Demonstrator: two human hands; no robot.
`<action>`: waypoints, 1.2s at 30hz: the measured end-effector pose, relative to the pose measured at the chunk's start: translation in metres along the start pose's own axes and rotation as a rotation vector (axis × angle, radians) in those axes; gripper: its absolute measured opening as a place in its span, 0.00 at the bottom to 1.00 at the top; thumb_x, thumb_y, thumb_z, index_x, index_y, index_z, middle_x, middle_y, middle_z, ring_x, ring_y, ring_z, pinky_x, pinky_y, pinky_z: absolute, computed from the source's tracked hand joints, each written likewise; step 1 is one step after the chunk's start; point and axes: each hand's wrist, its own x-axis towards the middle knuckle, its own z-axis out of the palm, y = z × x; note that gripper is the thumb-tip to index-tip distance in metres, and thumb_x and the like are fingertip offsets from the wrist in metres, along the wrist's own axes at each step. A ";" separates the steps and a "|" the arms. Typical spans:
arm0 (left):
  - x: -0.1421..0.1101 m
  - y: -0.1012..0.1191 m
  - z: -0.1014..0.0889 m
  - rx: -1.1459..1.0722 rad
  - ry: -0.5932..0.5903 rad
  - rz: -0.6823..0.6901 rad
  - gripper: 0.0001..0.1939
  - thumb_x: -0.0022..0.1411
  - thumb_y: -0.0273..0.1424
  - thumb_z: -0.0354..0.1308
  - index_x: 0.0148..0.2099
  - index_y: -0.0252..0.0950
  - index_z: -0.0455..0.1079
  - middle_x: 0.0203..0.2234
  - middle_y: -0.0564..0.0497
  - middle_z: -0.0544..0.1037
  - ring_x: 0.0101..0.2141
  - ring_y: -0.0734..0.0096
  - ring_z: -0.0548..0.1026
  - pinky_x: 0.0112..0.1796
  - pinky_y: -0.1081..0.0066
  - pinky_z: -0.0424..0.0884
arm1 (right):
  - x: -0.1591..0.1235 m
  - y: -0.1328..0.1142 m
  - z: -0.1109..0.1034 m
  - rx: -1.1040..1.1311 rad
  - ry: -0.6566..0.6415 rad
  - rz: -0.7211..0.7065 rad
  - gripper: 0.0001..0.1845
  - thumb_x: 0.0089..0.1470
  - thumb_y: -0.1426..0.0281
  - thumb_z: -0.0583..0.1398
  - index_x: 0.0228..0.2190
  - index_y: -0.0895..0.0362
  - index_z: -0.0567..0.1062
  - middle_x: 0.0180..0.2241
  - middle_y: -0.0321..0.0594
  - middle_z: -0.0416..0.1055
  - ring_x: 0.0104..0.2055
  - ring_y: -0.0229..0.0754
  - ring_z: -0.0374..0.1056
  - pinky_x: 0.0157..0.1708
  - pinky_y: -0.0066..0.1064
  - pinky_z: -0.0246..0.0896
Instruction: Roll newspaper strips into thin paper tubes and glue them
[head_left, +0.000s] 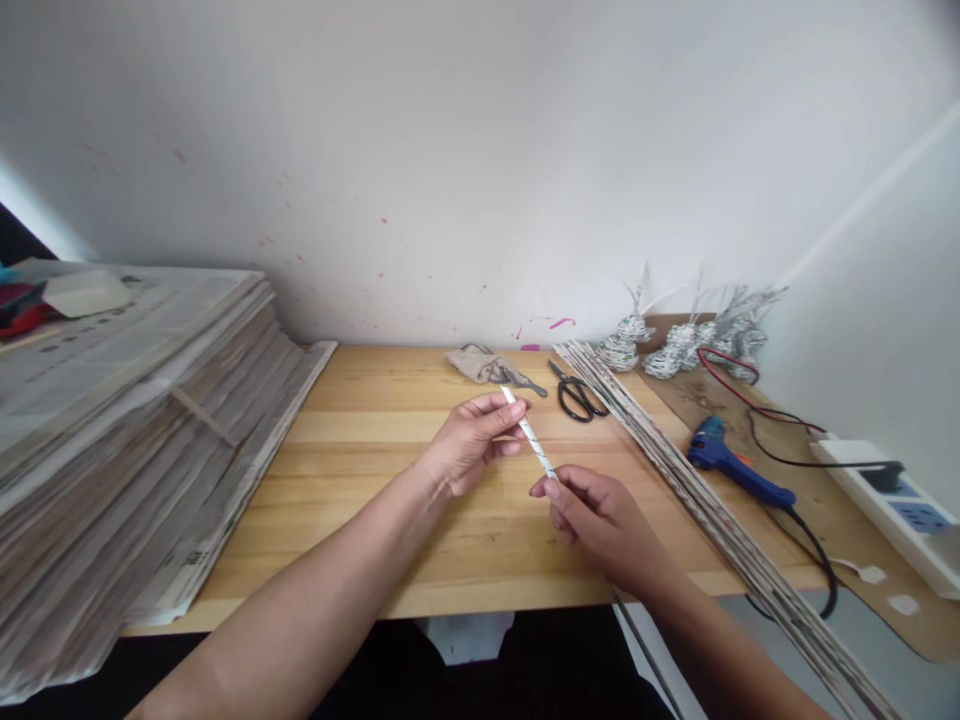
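2 forearms (322,570), white dark-flecked stick (537,446)

The pale, striped wooden surface (337,520) is carrying a tall stack of grey newspapers (150,430) along its left edge. Near the back edge, a crumpled beige cloth (474,364) and black-handled metal scissors (565,378) are lying; long rolled-paper sticks (679,472) are jutting past the front edge.

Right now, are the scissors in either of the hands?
No: the scissors lie on the wooden tabletop, while the left hand and right hand both hold a thin white rod.
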 end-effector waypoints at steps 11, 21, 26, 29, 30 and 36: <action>-0.003 0.001 -0.001 -0.087 -0.127 -0.054 0.15 0.54 0.26 0.68 0.46 0.32 0.77 0.33 0.49 0.78 0.32 0.77 0.77 0.37 0.75 0.78 | 0.002 -0.003 -0.001 0.401 -0.095 0.149 0.19 0.60 0.55 0.57 0.34 0.59 0.76 0.19 0.30 0.62 0.19 0.30 0.55 0.21 0.25 0.49; 0.000 -0.001 -0.001 -0.117 -0.065 -0.119 0.07 0.56 0.23 0.66 0.39 0.30 0.77 0.32 0.49 0.79 0.30 0.77 0.77 0.33 0.77 0.78 | 0.000 0.001 -0.002 0.729 -0.260 0.236 0.16 0.59 0.58 0.58 0.31 0.59 0.75 0.15 0.28 0.56 0.14 0.28 0.47 0.16 0.23 0.42; 0.000 -0.002 -0.001 -0.108 -0.083 -0.087 0.12 0.54 0.27 0.68 0.42 0.31 0.77 0.33 0.48 0.79 0.31 0.76 0.77 0.35 0.75 0.78 | 0.000 -0.004 -0.002 0.724 -0.230 0.276 0.16 0.56 0.59 0.61 0.31 0.61 0.75 0.15 0.28 0.57 0.15 0.28 0.48 0.15 0.22 0.40; 0.000 -0.003 -0.002 -0.082 -0.069 -0.078 0.11 0.51 0.28 0.71 0.37 0.31 0.76 0.31 0.50 0.77 0.29 0.78 0.76 0.31 0.77 0.77 | -0.001 -0.003 -0.003 0.733 -0.249 0.272 0.16 0.57 0.59 0.60 0.31 0.61 0.74 0.15 0.28 0.57 0.14 0.28 0.48 0.15 0.23 0.40; 0.000 -0.004 -0.003 -0.073 -0.084 -0.077 0.11 0.50 0.28 0.71 0.36 0.31 0.75 0.30 0.51 0.77 0.28 0.79 0.76 0.31 0.77 0.77 | -0.001 -0.002 -0.002 0.763 -0.278 0.270 0.15 0.57 0.60 0.60 0.31 0.61 0.74 0.15 0.28 0.56 0.14 0.28 0.47 0.15 0.23 0.40; 0.001 -0.004 -0.005 -0.071 -0.118 -0.058 0.14 0.50 0.32 0.72 0.35 0.31 0.72 0.31 0.51 0.76 0.28 0.78 0.75 0.30 0.77 0.76 | -0.003 0.002 -0.003 0.810 -0.402 0.231 0.17 0.60 0.57 0.55 0.31 0.58 0.72 0.14 0.27 0.55 0.14 0.29 0.47 0.17 0.25 0.44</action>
